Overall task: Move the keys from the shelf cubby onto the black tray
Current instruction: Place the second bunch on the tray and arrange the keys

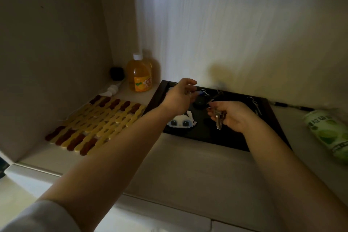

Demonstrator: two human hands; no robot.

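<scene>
The right hand [232, 116] hangs over the middle of the black tray [235, 141], its fingers [212, 117] clamped on a bunch of keys [219, 118] that dangles blade-down, just clear of the tray floor. The left hand [178, 97] is over the tray's rear left part; its fingers appear pinched on a small key ring [188, 92], though blur makes this uncertain.

Procedure, as judged: lower each bunch until the blades touch the tray floor, then release. Set down on bare floor between the items already in the tray: a white pixel-bead charm [181, 121] at the front left, a dark fob [200, 103] and loose rings [254, 102] toward the rear.

The tray sits on a pale shelf surface [188, 165] against a pale wood-grain back wall. Left of the tray lie a yellow-and-brown mat [94, 124] and an orange bottle [140, 74]; right of it, a green can [328, 133] on its side. Lighting is dim.
</scene>
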